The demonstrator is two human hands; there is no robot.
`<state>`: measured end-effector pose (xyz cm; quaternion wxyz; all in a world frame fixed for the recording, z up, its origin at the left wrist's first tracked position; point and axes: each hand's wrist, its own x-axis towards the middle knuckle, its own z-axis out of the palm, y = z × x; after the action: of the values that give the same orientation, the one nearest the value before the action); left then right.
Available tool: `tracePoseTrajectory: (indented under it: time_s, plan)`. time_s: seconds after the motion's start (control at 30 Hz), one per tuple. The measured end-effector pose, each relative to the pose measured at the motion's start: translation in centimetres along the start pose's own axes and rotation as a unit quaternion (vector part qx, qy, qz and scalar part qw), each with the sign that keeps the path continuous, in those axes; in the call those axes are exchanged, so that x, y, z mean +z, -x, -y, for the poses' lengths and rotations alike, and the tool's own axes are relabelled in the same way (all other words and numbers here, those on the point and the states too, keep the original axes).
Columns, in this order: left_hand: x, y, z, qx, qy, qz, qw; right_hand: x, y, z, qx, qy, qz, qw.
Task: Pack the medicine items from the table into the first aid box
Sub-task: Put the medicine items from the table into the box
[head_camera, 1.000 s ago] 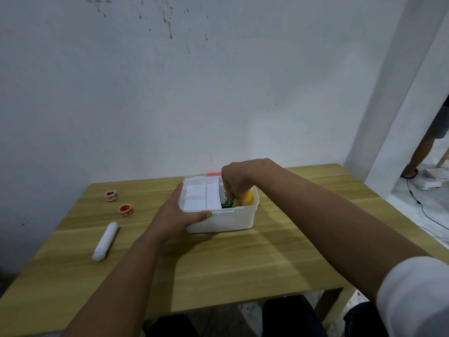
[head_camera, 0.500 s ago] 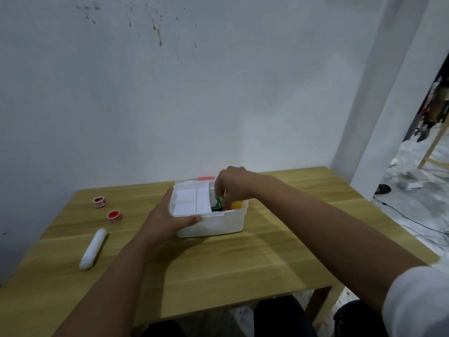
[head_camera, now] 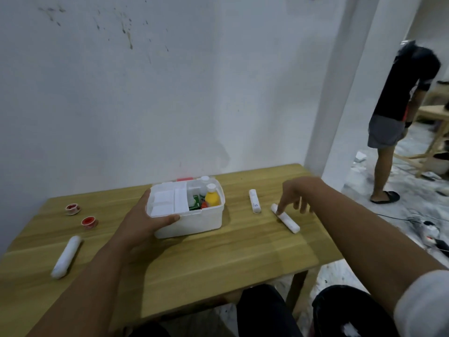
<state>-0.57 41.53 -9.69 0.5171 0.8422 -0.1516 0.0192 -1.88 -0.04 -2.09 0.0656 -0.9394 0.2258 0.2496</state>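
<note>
The white first aid box [head_camera: 194, 223] stands open on the wooden table [head_camera: 218, 259]. Inside it are a yellow bottle [head_camera: 212, 197], a green pack, a small red item and white bottles beside a white tray insert. My left hand [head_camera: 143, 220] grips the box's left front corner, thumb on the rim. My right hand [head_camera: 295, 195] hovers right of the box, fingers spread, index fingertip touching the far end of a white gauze roll [head_camera: 286, 218]. Another white roll [head_camera: 254, 201] lies between that roll and the box.
On the table's left part lie a third white roll [head_camera: 66, 256] and two small red-and-white tape spools [head_camera: 72, 208] [head_camera: 89, 222]. A white wall stands behind the table. A person [head_camera: 398, 117] stands on the floor at the right, near cables and a wooden frame.
My right hand has left the box and moved right to the gauze roll. The yellow bottle now stands in the box. The view has shifted, showing the table's right side.
</note>
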Motion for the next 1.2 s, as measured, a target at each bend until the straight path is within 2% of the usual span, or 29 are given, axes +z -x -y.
tracePoseTrajectory:
  time_s: [0.1,0.33,0.5,0.57,0.7,0.9,1.03,1.13,1.2]
  plan:
    - [0.2,-0.1,0.2,0.004,-0.001,-0.005,1.0,2.1,-0.9,-1.0,0.006,-0.083,0.041,0.996]
    - [0.2,-0.2,0.2,-0.002,0.002,-0.003,1.0,3.1,-1.9,1.0,-0.031,-0.151,-0.077,0.985]
    - [0.1,-0.3,0.3,-0.01,0.0,0.005,1.0,2.9,-2.1,3.7,-0.04,-0.229,-0.107,0.967]
    - [0.2,-0.3,0.4,-0.014,0.0,0.006,1.0,3.1,-2.3,5.1,-0.054,-0.226,-0.112,0.966]
    - [0.0,-0.6,0.7,-0.022,-0.007,0.007,1.0,3.6,-2.9,7.3,-0.05,-0.153,-0.166,0.973]
    - [-0.2,-0.6,0.8,-0.021,-0.013,0.011,1.0,3.4,-3.6,8.1,-0.052,-0.127,-0.168,0.976]
    - [-0.2,-0.7,0.6,-0.015,-0.007,0.008,1.0,2.2,-3.2,8.0,-0.084,-0.165,-0.177,0.967]
    - [-0.2,-0.8,0.4,-0.012,-0.008,0.002,1.0,0.6,-2.1,8.2,-0.144,-0.185,-0.184,0.955]
    - [-0.3,-0.8,0.4,-0.01,-0.022,0.001,1.0,-0.3,-0.9,8.4,-0.187,-0.26,-0.173,0.931]
